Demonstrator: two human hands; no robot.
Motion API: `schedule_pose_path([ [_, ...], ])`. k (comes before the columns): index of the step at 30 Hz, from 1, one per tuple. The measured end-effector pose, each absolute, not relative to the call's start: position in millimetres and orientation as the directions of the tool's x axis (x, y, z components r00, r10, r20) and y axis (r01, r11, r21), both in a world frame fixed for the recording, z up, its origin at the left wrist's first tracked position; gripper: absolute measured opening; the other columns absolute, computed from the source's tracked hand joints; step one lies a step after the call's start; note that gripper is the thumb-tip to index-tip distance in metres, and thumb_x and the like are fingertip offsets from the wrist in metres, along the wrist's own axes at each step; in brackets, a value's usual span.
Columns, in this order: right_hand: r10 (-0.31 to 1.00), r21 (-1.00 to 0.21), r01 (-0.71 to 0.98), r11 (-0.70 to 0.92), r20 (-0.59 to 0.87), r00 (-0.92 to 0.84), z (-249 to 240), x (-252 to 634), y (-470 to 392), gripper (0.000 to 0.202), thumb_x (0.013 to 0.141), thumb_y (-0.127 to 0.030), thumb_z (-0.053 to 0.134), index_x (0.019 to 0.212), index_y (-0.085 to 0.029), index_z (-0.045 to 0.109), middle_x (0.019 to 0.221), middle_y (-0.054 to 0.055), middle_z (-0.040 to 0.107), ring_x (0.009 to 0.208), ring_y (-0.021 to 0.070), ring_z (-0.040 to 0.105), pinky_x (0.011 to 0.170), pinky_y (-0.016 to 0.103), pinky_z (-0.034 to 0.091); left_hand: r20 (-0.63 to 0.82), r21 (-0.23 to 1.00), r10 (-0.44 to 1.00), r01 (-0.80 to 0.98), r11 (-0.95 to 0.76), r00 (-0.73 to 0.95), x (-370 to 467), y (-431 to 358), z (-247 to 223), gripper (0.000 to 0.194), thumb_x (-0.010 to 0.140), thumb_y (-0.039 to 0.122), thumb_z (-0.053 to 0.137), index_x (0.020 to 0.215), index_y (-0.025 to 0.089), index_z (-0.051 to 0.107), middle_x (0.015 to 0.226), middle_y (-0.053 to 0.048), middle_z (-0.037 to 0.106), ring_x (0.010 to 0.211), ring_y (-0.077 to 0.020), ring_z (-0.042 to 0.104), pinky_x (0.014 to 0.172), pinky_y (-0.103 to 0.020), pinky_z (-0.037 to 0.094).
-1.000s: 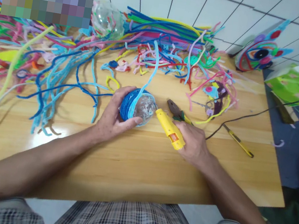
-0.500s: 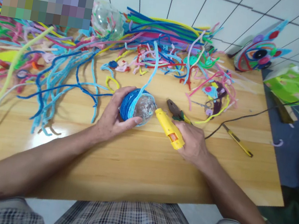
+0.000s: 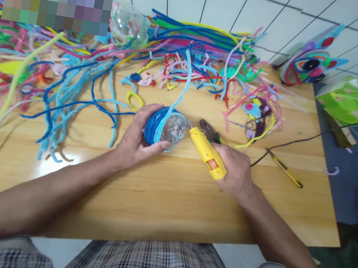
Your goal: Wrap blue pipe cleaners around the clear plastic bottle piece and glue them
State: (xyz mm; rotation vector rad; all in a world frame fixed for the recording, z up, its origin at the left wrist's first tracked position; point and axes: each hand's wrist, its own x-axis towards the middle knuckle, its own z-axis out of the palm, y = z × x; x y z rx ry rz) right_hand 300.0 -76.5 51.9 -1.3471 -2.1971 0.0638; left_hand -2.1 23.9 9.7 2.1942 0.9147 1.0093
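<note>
My left hand (image 3: pixel 139 138) is closed around a clear rounded container (image 3: pixel 175 130), thumb along its near side. Dark blue pipe cleaner is wound around the container's left part. A light blue pipe cleaner (image 3: pixel 185 82) lies against the winding, its free end sticking up and away from me. In my right hand (image 3: pixel 236 171) is a yellow hot glue gun (image 3: pixel 208 152), its nozzle pointing at the container's right side, slightly apart from it. Pliers (image 3: pixel 209 131) lie just behind the glue gun, their handles partly hidden by it and my hand.
Loose pipe cleaners (image 3: pixel 68 97) cover the left and back of the table (image 3: pixel 153 203). A clear ball (image 3: pixel 128 27) and a decorated figure (image 3: pixel 309 64) stand at the back. A yellow craft knife (image 3: pixel 285 168) and a dark cord (image 3: pixel 296 139) lie at right.
The glue gun has moved back to the right and slightly towards me, away from the container. The container and my left hand have hardly shifted; the light blue end leans slightly further right.
</note>
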Motion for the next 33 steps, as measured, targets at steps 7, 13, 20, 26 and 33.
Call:
schedule_pose_path([
  [7,0.871,-0.355,0.820,0.449,0.379,-0.313,50.2,302.8,-78.8,0.024,0.108,-0.030,0.055,0.125,-0.025,0.071,0.095,0.005,0.084,0.079,0.0234,0.079,0.071,0.035,0.061,0.426,0.718,0.780,0.353,-0.600,0.459,-2.2,23.7,7.0,0.091,0.094,0.072,0.078,0.166,0.033,0.038,0.162,-0.015,0.057,0.150,-0.0393,0.059,0.127,-0.063,0.053],
  [13,0.861,-0.343,0.819,0.461,0.398,-0.317,47.3,300.7,-78.2,0.019,0.106,-0.025,0.056,0.120,-0.023,0.069,0.093,0.004,0.084,0.073,0.0207,0.077,0.066,0.032,0.057,0.441,0.726,0.782,0.338,-0.599,0.440,-2.1,23.5,6.1,0.090,0.094,0.071,0.078,0.166,0.033,0.039,0.162,-0.015,0.057,0.150,-0.0395,0.060,0.128,-0.062,0.052],
  [20,0.896,-0.370,0.832,0.412,0.331,-0.297,41.2,300.8,-77.9,0.020,0.104,-0.025,0.057,0.120,-0.023,0.070,0.094,0.004,0.083,0.075,0.0215,0.077,0.069,0.032,0.056,0.422,0.728,0.786,0.348,-0.591,0.451,-1.9,23.7,8.4,0.089,0.095,0.074,0.075,0.165,0.032,0.039,0.162,-0.016,0.057,0.150,-0.0385,0.060,0.127,-0.061,0.053],
  [26,0.893,-0.372,0.835,0.406,0.355,-0.276,43.5,300.6,-78.4,0.017,0.104,-0.026,0.059,0.118,-0.024,0.069,0.090,0.003,0.082,0.074,0.0209,0.076,0.067,0.031,0.055,0.423,0.732,0.785,0.340,-0.590,0.453,-1.7,23.9,9.0,0.089,0.095,0.075,0.074,0.165,0.032,0.038,0.161,-0.015,0.057,0.148,-0.0379,0.060,0.126,-0.061,0.054],
  [33,0.874,-0.366,0.833,0.415,0.413,-0.255,43.7,302.6,-77.4,0.013,0.102,-0.025,0.063,0.114,-0.024,0.068,0.082,0.001,0.079,0.070,0.0205,0.074,0.064,0.031,0.052,0.435,0.726,0.779,0.336,-0.600,0.452,-2.2,23.9,8.7,0.087,0.097,0.074,0.073,0.166,0.032,0.038,0.161,-0.014,0.057,0.149,-0.0367,0.060,0.127,-0.059,0.053],
])
